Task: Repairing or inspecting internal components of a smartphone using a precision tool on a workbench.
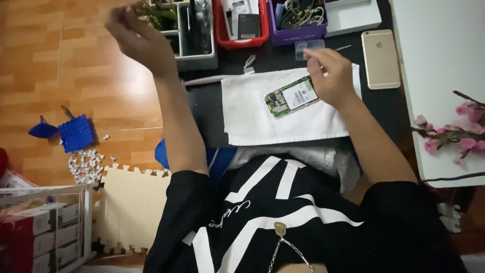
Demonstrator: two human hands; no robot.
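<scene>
On the table: a white folded cloth (283, 114) lay over the dark table (212, 111), and on it rested a green opened phone board with a white label (291, 96).
Where the board sat: tilted on the cloth, its right end under the right hand (331, 76).
Right hand: arm stretched forward, wrist bent down, fingers (313, 68) curled and pinching at the board's edge; what they gripped could not be made out.
Left hand: the left hand (134, 33) was raised high by the grey organiser tray (194, 38), blurred, fingers bunched; whether they held anything could not be told.
Handling: the board looked light, thin, stiff and fragile; its bare edges seemed the safest hold, away from the small parts.
Nearby: a gold smartphone lying face down (380, 58), a red basket (241, 28) and a purple basket (298, 23).
</scene>
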